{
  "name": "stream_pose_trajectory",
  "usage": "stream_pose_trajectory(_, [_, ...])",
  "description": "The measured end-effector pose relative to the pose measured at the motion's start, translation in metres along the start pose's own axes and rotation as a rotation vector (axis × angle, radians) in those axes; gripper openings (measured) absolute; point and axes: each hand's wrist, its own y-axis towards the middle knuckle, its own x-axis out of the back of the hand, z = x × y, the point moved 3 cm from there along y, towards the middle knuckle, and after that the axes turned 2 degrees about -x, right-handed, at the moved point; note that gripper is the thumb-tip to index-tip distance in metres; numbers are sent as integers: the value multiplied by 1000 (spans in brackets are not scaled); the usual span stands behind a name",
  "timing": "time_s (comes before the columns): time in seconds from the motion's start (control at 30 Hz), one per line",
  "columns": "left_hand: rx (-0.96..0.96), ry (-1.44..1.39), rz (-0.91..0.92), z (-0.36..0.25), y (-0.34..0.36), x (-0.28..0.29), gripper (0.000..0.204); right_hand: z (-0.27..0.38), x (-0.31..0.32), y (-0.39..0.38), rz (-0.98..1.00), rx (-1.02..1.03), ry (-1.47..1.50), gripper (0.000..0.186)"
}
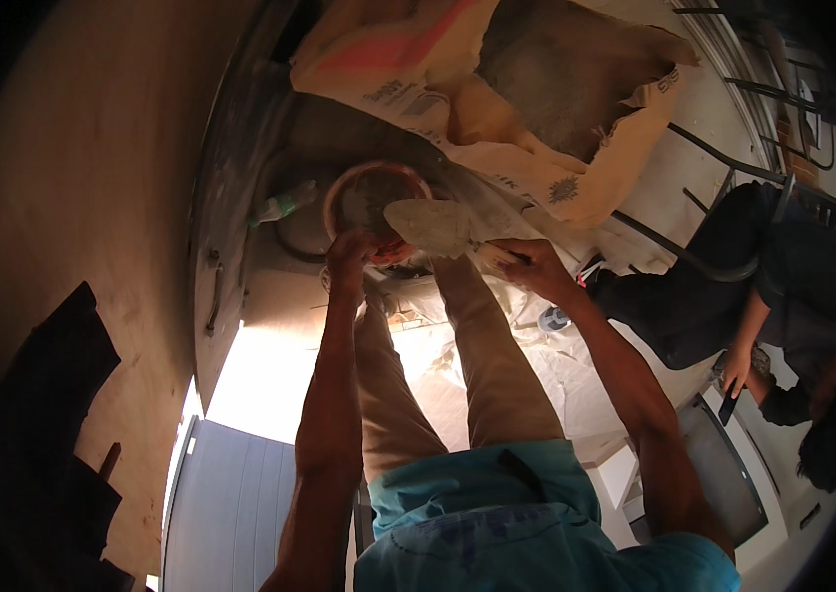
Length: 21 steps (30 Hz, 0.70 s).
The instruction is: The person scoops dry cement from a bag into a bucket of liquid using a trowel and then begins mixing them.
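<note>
My right hand (pixel 539 271) is closed round the handle of a trowel (pixel 428 226). The trowel's broad, pale blade is coated in what looks like cement or powder, and it hangs over the right side of a reddish round bucket (pixel 375 166). On the near left side of that bucket, my left hand (pixel 347 259) grips the rim. Grey material lies inside the bucket, too dark to make out well. Beyond the trowel, a large torn-open paper sack (pixel 625 183) holds grey powder.
Left of the bucket lies a clear plastic bottle (pixel 285 202) with a green label. At the right a seated person (pixel 803 266) in dark clothes holds a phone (pixel 730 407). Metal chair legs (pixel 680 257) stand near the sack. A wooden panel (pixel 142 197) rises at the left.
</note>
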Motion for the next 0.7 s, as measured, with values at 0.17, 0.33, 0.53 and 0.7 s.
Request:
stream_pose_trajectory(0.17, [31, 8, -57, -1, -7, -1, 29, -64, -42, 58, -6, -65, -145, 37])
stream_pose_trajectory(0.33, [31, 52, -49, 0, -9, -1, 31, -81, -72, 89, -73, -15, -181, 42])
stream_pose_trajectory(0.53, [80, 86, -70, -9, -17, -8, 33, -97, -87, 109, -51, 70, -325, 45])
stream_pose_trajectory(0.7, [65, 108, -65, -7, -17, -5, 34, -92, -94, 116, -53, 113, -453, 41])
